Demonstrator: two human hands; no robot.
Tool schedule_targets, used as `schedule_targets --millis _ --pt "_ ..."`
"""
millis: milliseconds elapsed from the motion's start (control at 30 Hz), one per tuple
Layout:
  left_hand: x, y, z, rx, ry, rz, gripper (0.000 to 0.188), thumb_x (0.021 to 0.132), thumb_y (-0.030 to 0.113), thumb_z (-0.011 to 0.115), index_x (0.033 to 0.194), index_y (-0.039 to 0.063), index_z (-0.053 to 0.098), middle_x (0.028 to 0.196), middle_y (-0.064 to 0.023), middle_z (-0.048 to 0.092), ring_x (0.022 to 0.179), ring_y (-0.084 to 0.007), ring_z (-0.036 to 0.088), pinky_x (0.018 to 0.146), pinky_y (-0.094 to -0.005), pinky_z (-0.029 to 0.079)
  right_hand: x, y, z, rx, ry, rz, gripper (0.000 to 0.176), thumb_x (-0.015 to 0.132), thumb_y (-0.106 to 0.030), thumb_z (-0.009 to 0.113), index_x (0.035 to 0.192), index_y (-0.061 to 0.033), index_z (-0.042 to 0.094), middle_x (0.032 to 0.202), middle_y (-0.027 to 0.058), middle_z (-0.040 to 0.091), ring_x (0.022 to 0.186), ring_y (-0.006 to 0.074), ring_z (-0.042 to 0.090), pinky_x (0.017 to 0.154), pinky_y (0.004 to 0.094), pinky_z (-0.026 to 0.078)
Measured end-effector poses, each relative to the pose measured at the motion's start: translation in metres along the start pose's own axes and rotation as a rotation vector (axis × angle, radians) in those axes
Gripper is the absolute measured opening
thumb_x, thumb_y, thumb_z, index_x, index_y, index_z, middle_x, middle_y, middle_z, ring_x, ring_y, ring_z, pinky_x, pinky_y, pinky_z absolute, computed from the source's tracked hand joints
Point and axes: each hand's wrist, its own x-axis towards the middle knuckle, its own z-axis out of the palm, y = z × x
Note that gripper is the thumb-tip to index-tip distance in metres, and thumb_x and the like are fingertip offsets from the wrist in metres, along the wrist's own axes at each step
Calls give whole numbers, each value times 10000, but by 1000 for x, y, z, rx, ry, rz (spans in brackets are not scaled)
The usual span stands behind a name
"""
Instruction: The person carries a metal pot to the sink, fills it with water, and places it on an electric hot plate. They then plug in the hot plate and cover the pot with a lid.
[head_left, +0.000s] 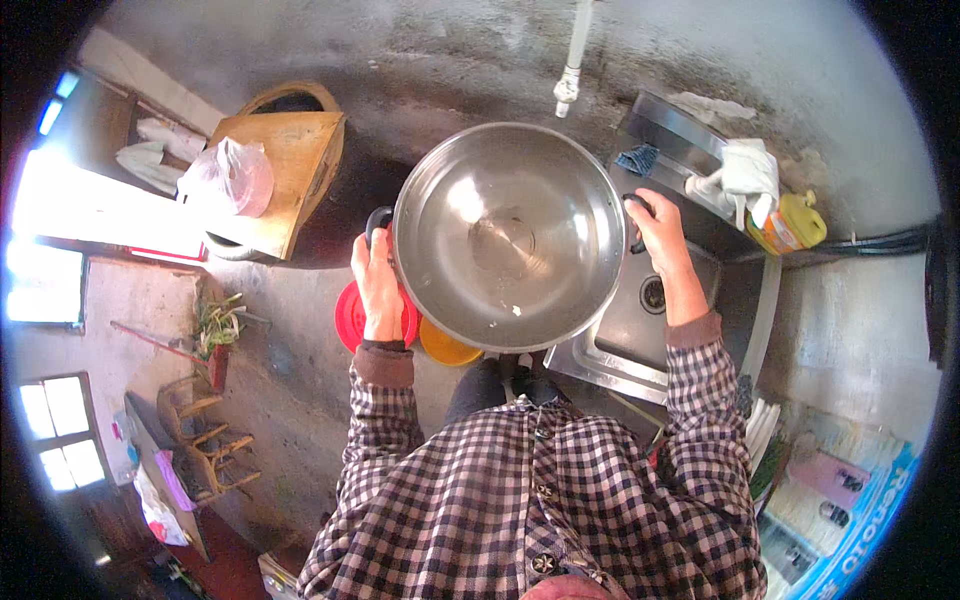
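Note:
A wide stainless steel pan with two black side handles is held up in front of me, its shiny inside facing the camera. Small pale bits lie on its inner surface near the lower rim. My left hand grips the handle on the pan's left, while my right hand is closed around the handle on its right. To the right, partly behind the pan and my right forearm, is a stainless steel sink with a round drain.
Below the pan on the floor stand a red plastic basin and a yellow one. A wooden board bears a bagged item. Beyond the sink are a blue cloth, white gloves or cloth and a yellow jug. A white pipe hangs above.

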Motion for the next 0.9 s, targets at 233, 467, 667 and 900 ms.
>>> schedule_targets --millis 233,467,667,900 --pt "-15 28 9 -16 -196 -16 183 929 211 528 924 38 589 733 53 476 667 -48 401 586 -207 329 -104 -38 -32 114 218 191 427 855 -216 670 1173 46 560 852 38 613 683 73 547 529 207 430" --pt "-30 27 29 65 -566 9 189 946 192 502 935 22 582 789 35 522 713 -58 425 646 -214 350 -235 -37 -34 329 623 300 389 855 -163 665 1175 28 553 858 20 613 677 62 529 536 213 426" --pt "-62 16 55 120 -844 131 224 944 197 505 902 -22 532 775 -16 495 715 -86 422 624 -254 366 -339 -40 -41 226 885 382 432 848 -175 667 1181 66 533 808 14 586 655 75 516 546 221 393" --pt "-132 3 76 210 -1086 72 225 930 194 508 878 -24 533 703 -12 454 647 -103 393 582 -282 355 -448 -43 -43 220 1089 436 497 854 -200 661 1212 103 497 761 26 567 617 77 500 528 213 385"
